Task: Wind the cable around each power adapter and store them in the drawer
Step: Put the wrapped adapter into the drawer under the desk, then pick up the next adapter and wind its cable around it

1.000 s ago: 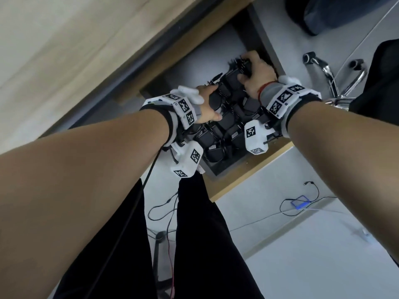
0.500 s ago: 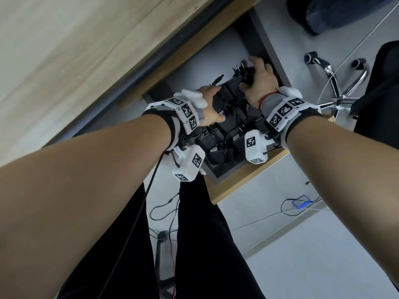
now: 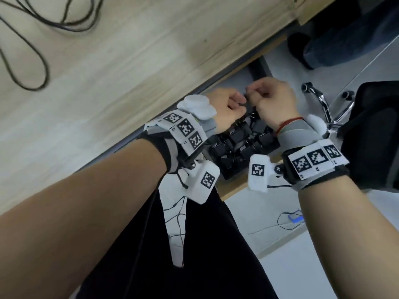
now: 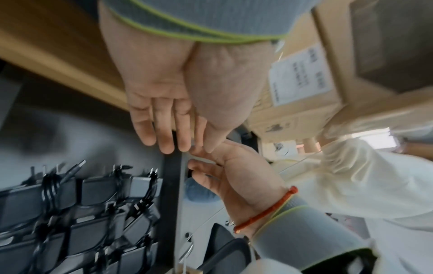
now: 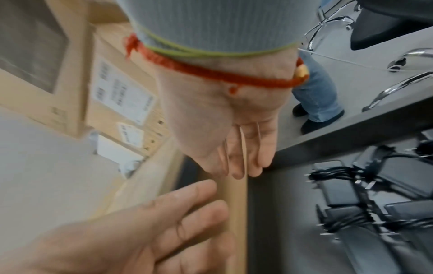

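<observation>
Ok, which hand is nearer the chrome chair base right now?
Right. The right hand is next to the chair base; the left hand lies beyond it, by the desk edge.

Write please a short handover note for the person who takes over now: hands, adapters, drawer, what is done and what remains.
Left hand: open, holds nothing, above the far end of the drawer.
Right hand: open, holds nothing, close beside the left.
Adapters: wound with their cables, packed in rows in the open drawer.
Done: those are stored.
Left: a loose black cable lies on the desk; whether an adapter is on it is out of view. The drawer is not yet closed.
</observation>
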